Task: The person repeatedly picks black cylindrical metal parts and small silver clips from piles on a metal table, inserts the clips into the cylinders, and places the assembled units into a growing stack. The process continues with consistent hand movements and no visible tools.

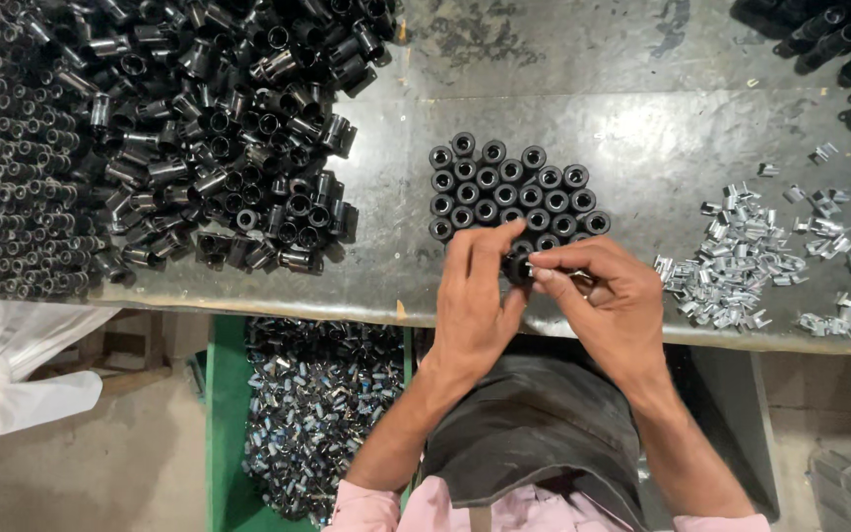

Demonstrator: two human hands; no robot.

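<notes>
Both my hands meet at the near edge of a worn metal table point(642, 138). My left hand point(477, 300) and my right hand point(608, 296) together pinch one small black tube piece point(517, 266) between their fingertips. Just beyond them stands a tight cluster of upright black tube pieces point(509, 192), open ends up. My hands cover the cluster's nearest row. My right fingers seem to press something small and shiny against the piece, but it is mostly hidden.
A big loose heap of black tube pieces point(199, 138) fills the table's left. Small shiny metal clips point(741, 261) lie scattered at the right. Below the table, a green bin point(217, 414) holds more metal parts; a white bag point(12, 374) sits at the left.
</notes>
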